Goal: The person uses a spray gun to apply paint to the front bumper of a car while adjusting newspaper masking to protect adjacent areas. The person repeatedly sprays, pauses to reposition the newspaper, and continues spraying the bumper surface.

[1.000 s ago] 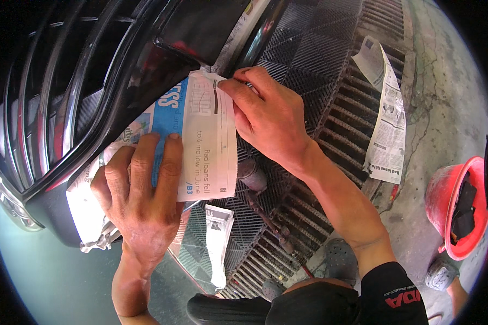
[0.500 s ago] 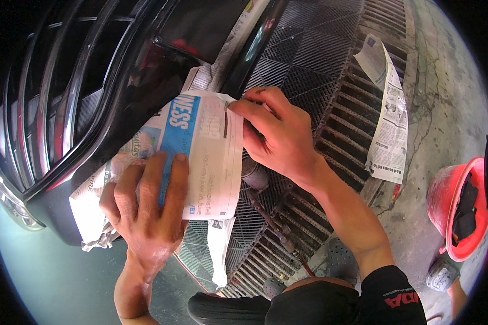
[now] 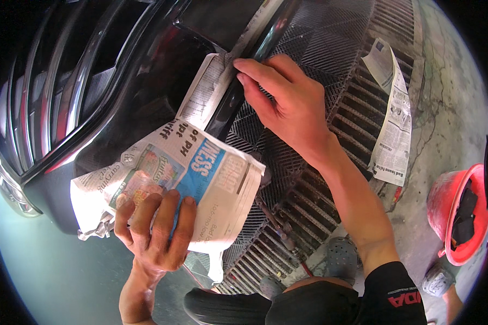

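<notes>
Newspaper sheet [image 3: 187, 162] slants across the lower edge of a black car bumper [image 3: 141, 97], covering part of it, its left end crumpled and its right side standing loose. Over the past second the right hand [image 3: 290, 103] has let go of the sheet's upper corner and moved up along the bumper's edge, while the sheet has swung lower and tilted. The shift bares a narrow piece of newsprint [image 3: 200, 95] lying against the bumper, next to a pale strip [image 3: 249, 35] that runs up the same edge.

Thumb and forefinger of the right hand come nearly together at that strip; whether they pinch it or merely touch it cannot be told. The left hand [image 3: 160, 233], below the bumper, has its four fingers slightly parted and laid across the sheet's printed face. Its thumb is hidden, apparently behind the paper, in what looks like a pinch. The change appears to leave the sheet to the left hand alone on this side, its freed corner seemingly unfastened, and the bumper's edge open to the right hand's work.

Well to the right of the bumper, another newspaper piece [image 3: 397, 119] lies on a slatted grate [image 3: 352, 116]; farther out stands a red bucket [image 3: 439, 197].
</notes>
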A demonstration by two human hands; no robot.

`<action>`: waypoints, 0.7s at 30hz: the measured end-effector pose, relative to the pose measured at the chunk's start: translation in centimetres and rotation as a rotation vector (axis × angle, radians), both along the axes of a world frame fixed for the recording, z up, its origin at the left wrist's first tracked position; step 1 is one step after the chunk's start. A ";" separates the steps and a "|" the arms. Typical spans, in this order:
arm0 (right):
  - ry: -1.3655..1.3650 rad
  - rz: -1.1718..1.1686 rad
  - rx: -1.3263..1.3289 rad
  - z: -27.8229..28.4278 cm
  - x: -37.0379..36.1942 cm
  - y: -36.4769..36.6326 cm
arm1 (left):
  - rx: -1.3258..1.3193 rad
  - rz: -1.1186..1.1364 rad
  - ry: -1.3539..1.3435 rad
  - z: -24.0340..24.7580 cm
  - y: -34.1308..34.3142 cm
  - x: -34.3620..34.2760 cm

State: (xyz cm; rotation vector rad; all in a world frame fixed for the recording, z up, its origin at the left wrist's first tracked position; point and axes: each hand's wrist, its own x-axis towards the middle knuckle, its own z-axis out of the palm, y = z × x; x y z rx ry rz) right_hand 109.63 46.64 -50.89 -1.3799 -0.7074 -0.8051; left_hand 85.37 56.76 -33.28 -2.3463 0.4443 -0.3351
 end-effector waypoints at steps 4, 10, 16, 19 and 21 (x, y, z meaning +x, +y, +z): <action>-0.142 -0.116 -0.078 1.6 0.7 1.3 | -0.061 -0.010 -0.004 -0.1 0.0 -1.9; -0.253 -0.302 -0.202 2.5 1.4 2.1 | -0.099 -0.021 0.005 0.0 0.2 -4.5; -0.356 -0.396 -0.159 2.5 2.0 3.1 | -0.107 -0.031 0.024 0.0 0.3 -7.1; -0.380 -0.413 -0.118 2.7 2.1 3.3 | -0.116 -0.027 0.033 -0.3 0.2 -8.1; -0.386 -0.403 -0.082 2.9 2.1 3.1 | -0.122 -0.016 0.045 -0.4 0.2 -8.7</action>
